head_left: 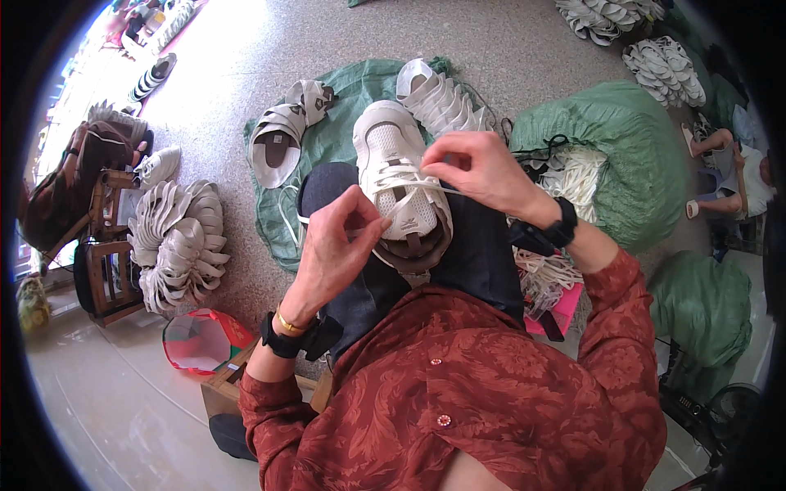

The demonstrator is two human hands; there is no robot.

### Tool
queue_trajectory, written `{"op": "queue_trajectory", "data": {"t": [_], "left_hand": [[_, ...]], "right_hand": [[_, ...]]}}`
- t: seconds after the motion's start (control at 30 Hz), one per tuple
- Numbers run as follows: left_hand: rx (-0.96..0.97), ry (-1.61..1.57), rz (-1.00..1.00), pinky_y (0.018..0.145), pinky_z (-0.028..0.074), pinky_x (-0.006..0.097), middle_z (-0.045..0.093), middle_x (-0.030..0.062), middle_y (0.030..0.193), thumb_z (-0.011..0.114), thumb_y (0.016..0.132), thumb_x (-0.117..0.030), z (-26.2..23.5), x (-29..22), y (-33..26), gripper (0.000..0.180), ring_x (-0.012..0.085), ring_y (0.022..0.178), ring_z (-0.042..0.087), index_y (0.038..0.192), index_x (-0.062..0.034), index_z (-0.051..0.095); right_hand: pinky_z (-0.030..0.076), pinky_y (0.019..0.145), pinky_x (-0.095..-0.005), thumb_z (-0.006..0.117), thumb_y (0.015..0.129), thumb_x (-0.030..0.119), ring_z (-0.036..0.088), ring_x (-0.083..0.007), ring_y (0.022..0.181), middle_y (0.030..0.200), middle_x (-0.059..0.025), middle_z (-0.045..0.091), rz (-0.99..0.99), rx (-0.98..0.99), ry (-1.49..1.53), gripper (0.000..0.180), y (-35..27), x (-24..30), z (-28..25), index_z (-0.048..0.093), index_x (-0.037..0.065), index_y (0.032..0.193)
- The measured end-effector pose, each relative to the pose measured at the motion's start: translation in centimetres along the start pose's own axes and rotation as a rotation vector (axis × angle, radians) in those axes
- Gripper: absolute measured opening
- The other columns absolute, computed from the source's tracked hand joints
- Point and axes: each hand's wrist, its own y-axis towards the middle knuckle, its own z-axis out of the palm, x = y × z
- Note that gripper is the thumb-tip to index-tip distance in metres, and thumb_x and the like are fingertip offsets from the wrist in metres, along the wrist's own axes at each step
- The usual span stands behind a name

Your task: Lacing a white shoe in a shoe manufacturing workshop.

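A white sneaker (385, 131) lies across my knees, its toe pointing away and its heel opening near my lap. White shoelaces (399, 177) run through its eyelets, with loose ends spreading to both sides. At the left of the tongue, my left hand (337, 245) is closed in a pinch, thumb against forefinger, apparently on a lace end; the fingers hide most of it. My right hand (479, 170) pinches the lace at the shoe's right side, above the eyelets.
Shoe uppers (277, 147) and another stacked row (446, 102) lie on a green sheet (356, 78). A green sack (630, 155) of white laces is at right, a ring of uppers (176, 245) at left. Nearby are a red container (233, 327) and a pink box (565, 307). Other people sit at both sides.
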Motion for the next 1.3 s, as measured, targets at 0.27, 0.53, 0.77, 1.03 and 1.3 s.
{"op": "queue_trajectory", "data": {"t": [0.27, 0.53, 0.77, 1.03, 1.3], "left_hand": [[0.000, -0.010, -0.059, 0.069, 0.049, 0.022, 0.062, -0.0003, 0.080, 0.069, 0.092, -0.003, -0.2, -0.1, -0.2, 0.014, 0.0036, 0.076, 0.057, 0.089, -0.0007, 0.055], [-0.051, -0.163, -0.079, 0.060, 0.045, 0.022, 0.059, 0.0003, 0.073, 0.069, 0.090, -0.001, 0.3, 2.0, -0.2, 0.017, 0.0032, 0.068, 0.053, 0.090, -0.0017, 0.052], [0.015, -0.391, -0.179, 0.067, 0.045, 0.020, 0.058, -0.0029, 0.082, 0.069, 0.093, -0.004, -0.4, 1.4, 0.0, 0.017, 0.0023, 0.076, 0.054, 0.094, -0.0049, 0.052], [0.041, -0.443, -0.267, 0.065, 0.041, 0.019, 0.059, -0.0027, 0.084, 0.071, 0.092, -0.004, -5.6, 1.2, -2.7, 0.021, 0.0028, 0.075, 0.052, 0.091, -0.0075, 0.051], [0.024, -0.534, -0.218, 0.062, 0.041, 0.019, 0.059, -0.0006, 0.083, 0.073, 0.091, -0.006, -5.7, 1.8, -4.3, 0.025, 0.0043, 0.072, 0.051, 0.089, -0.0076, 0.048]], "right_hand": [[0.049, 0.064, -0.0312, 0.075, 0.085, 0.016, 0.060, -0.0146, 0.066, 0.080, -0.0077, 0.068, -0.112, 0.131, -0.105, 0.018, 2.0, 0.5, 1.5, 0.073, 0.000, 0.091], [0.046, 0.061, -0.0187, 0.068, 0.093, 0.011, 0.062, -0.0031, 0.072, 0.088, -0.0045, 0.075, 0.231, 0.305, 0.506, 0.013, 2.4, 0.9, -0.8, 0.071, 0.001, 0.100], [0.042, 0.058, -0.0154, 0.068, 0.094, 0.009, 0.058, 0.0001, 0.071, 0.089, -0.0014, 0.071, 0.251, 0.273, 0.696, 0.010, 1.6, 0.1, 0.2, 0.066, 0.005, 0.103], [0.044, 0.058, -0.0218, 0.072, 0.089, 0.006, 0.055, -0.0044, 0.066, 0.088, 0.0009, 0.066, 0.023, 0.107, 0.283, 0.009, 0.6, -1.6, 2.3, 0.068, 0.004, 0.097], [0.049, 0.061, -0.0320, 0.073, 0.083, 0.006, 0.059, -0.0177, 0.065, 0.085, -0.0049, 0.062, -0.329, 0.046, -0.095, 0.007, 2.7, 0.9, 3.7, 0.069, 0.004, 0.089]]}}
